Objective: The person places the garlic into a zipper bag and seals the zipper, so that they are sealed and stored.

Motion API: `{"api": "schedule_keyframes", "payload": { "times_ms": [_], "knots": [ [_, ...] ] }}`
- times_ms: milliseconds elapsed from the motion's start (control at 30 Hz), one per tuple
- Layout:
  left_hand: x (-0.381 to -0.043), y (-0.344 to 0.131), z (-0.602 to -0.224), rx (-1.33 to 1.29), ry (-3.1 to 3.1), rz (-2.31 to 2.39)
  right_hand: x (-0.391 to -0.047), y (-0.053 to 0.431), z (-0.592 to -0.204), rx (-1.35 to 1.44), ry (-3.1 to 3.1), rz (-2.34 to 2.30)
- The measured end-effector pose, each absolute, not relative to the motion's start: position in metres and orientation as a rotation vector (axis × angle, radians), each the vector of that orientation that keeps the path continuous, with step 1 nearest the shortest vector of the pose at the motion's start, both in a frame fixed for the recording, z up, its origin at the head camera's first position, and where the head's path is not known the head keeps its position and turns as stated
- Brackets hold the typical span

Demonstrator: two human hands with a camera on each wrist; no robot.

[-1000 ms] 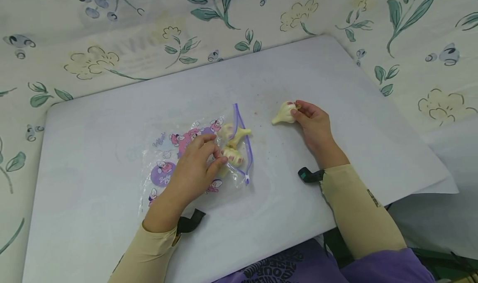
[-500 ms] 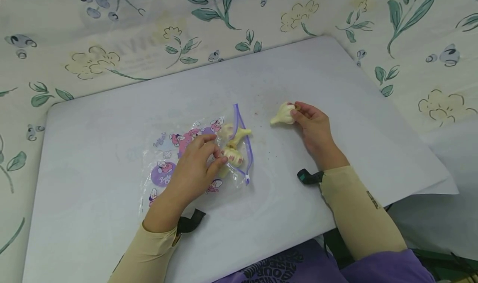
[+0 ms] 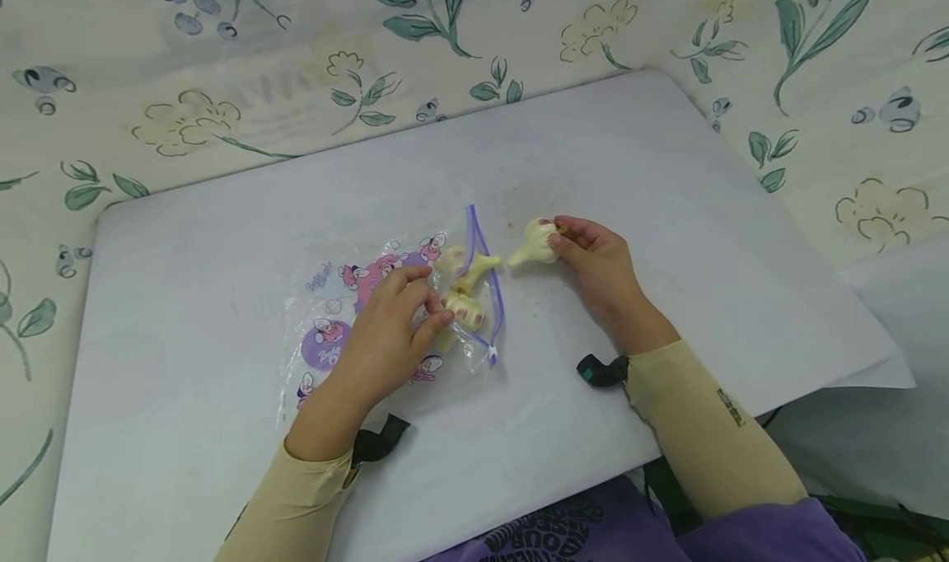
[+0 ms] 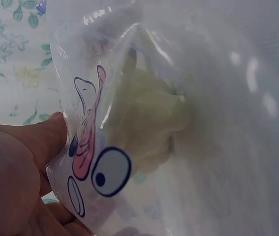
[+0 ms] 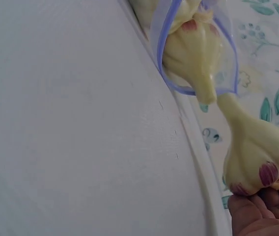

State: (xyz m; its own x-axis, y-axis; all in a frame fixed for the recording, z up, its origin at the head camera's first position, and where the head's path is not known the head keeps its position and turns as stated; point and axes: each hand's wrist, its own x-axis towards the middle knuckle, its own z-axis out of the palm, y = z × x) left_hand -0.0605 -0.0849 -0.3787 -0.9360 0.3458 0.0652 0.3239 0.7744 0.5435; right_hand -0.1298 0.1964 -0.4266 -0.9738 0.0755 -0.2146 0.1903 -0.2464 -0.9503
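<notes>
My right hand point(image 3: 602, 275) pinches a pale garlic bulb point(image 3: 535, 242) with purple patches by its root end, stem pointing left. The stem sits just outside the mouth of a clear zip bag point(image 3: 326, 346) printed with pink and purple cartoons. Several garlic bulbs point(image 3: 465, 309) lie inside near that mouth, and one stem pokes out past the purple zip strip point(image 3: 498, 302). In the right wrist view, the held bulb's stem is close to the stem of a bagged bulb point(image 5: 196, 54). My left hand point(image 3: 387, 331) pinches the bag's upper film, holding the mouth apart.
A white-covered table point(image 3: 222, 249) lies under everything, with small crumbs beyond the bag's mouth. A floral cloth point(image 3: 245, 51) hangs behind it. The purple slider point(image 3: 492, 353) is at the near end of the zip.
My right hand has brought the garlic bulb left and slightly nearer, up close to the bag's mouth. The left hand and the bag have stayed put.
</notes>
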Motion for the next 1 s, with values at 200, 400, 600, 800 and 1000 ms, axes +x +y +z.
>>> {"api": "schedule_keyframes", "payload": {
  "times_ms": [200, 400, 600, 800, 1000],
  "knots": [
    [-0.06, -0.084, -0.379, 0.551, 2.922, 0.892, -0.127, 0.192, -0.426, 0.304, 1.878, -2.395],
    [-0.061, -0.083, -0.378, 0.532, 2.917, 0.876, -0.125, 0.184, -0.429, 0.291, 1.908, -2.331],
    [-0.061, -0.083, -0.379, 0.537, 2.921, 0.879, -0.122, 0.177, -0.43, 0.243, 1.933, -2.295],
    [-0.061, -0.083, -0.379, 0.54, 2.923, 0.88, -0.118, 0.17, -0.431, 0.198, 1.939, -2.266],
    [-0.061, -0.083, -0.378, 0.549, 2.928, 0.889, -0.115, 0.162, -0.433, 0.162, 1.908, -2.273]
  ]
}}
